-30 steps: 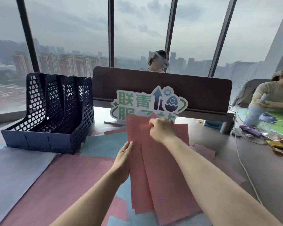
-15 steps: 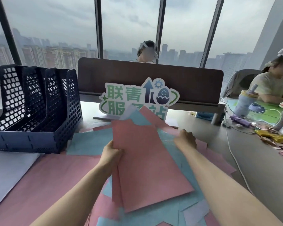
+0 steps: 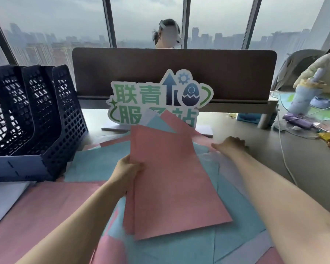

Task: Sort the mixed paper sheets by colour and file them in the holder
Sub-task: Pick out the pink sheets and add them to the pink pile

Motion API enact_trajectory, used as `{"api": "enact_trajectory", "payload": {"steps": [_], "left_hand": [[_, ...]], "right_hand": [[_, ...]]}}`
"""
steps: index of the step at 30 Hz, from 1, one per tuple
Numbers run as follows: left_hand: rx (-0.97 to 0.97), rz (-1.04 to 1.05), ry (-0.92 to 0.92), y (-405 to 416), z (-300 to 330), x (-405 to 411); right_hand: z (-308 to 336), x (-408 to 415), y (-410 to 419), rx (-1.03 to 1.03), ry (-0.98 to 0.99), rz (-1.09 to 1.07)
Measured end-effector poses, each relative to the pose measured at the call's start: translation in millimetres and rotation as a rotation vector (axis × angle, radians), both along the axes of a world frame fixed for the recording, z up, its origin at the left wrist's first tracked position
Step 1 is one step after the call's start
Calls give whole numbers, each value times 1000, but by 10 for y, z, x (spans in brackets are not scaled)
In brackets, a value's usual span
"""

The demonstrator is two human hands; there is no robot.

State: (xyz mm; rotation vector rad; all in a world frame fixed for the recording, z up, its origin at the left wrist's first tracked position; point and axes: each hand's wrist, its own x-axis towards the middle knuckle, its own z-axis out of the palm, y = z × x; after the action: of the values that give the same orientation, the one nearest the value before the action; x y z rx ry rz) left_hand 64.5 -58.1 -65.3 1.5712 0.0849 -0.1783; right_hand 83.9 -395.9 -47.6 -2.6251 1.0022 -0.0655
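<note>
Low in the frame, pink, blue and pale lilac loose sheets [image 3: 234,242] lie overlapping across the tabletop [image 3: 312,168]. Just above centre, my left hand [image 3: 126,172] pinches the left edge of a small stack of pink sheets [image 3: 171,180], thumb on top and the other fingers curled underneath, so the stack tilts up off the pile. To the right of centre my right hand [image 3: 230,145] reaches out flat, fingers released and almost straight, holding nothing, the tips down at the papers by the far edge of the pile. At the left edge stands the dark blue mesh file holder [image 3: 46,119]. Behind the stack a green-lettered sign [image 3: 160,98] stands before a brown divider [image 3: 217,73].
</note>
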Motion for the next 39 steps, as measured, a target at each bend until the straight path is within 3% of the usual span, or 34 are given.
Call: {"api": "enact_trajectory", "payload": {"steps": [6,10,25,39], "left_hand": [[29,-7,16,24,-79,32],[21,5,29,40,-76,41],[-132,126,-20,75,84,-182],[-349,237,45,368,344,-714]], "right_hand": [[37,137,-43,118,19,-17],[146,159,-88,182,-53,147],[963,-499,-110,-131,-861,154],[2217,-1187,755,-44,-1231,335]]}}
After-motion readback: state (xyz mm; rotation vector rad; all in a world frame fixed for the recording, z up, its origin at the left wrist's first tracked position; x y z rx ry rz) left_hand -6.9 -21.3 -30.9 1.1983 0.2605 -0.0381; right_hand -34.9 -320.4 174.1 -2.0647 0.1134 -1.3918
